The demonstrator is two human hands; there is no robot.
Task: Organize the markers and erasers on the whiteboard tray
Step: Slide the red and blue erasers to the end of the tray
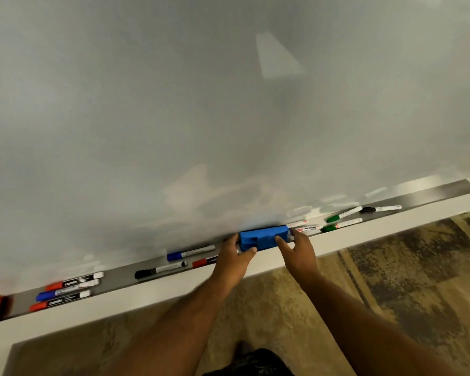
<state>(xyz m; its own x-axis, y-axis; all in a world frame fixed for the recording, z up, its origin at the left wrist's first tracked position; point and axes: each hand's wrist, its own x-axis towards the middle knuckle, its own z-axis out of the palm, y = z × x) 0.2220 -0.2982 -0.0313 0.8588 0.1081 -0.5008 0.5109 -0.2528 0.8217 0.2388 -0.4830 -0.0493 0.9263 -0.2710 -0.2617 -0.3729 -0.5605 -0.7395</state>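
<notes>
Blue eraser (263, 237) sits mid-tray (114, 278) against the board, left hand (235, 257) and right hand (296, 246) clamped on its ends; sliding it sideways could knock the neighbouring markers (310, 228) off the tray.

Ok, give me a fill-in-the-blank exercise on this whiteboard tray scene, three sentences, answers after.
1. Both hands, left hand and right hand, grip the ____ eraser.
2. The eraser at the tray's far left end is ____.
3. The two markers just right of the white-barrelled pair beside the right hand have ____ caps.

Answers: blue; red; green
</notes>
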